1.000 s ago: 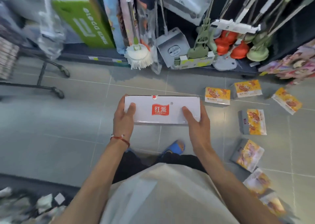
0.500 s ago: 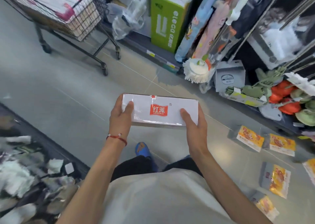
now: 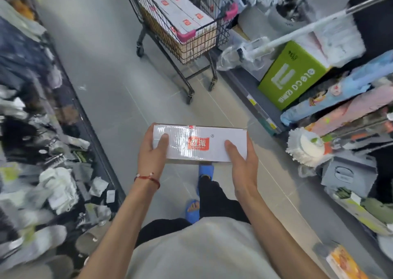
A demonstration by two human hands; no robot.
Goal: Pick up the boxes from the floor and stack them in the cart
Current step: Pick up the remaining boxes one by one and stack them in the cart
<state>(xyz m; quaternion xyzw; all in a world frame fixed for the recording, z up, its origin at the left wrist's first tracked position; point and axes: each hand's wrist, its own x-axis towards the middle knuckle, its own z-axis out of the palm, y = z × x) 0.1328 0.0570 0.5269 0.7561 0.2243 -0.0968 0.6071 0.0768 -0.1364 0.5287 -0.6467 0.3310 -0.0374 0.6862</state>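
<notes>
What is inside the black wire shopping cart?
Long white boxes with red logos lie stacked in the black wire shopping cart. Anything beneath the top boxes is covered.

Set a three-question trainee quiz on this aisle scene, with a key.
1. True or false: the white rectangular carton with a red logo is held by the left hand alone.
2. What lies in the black wire shopping cart? A: green bottles. B: matching white cartons with red logos. C: folded towels.
3. Fill in: the red string bracelet sits on the ___ wrist.

Key: 1 false, the right hand grips the other end; 2 B; 3 left.
</notes>
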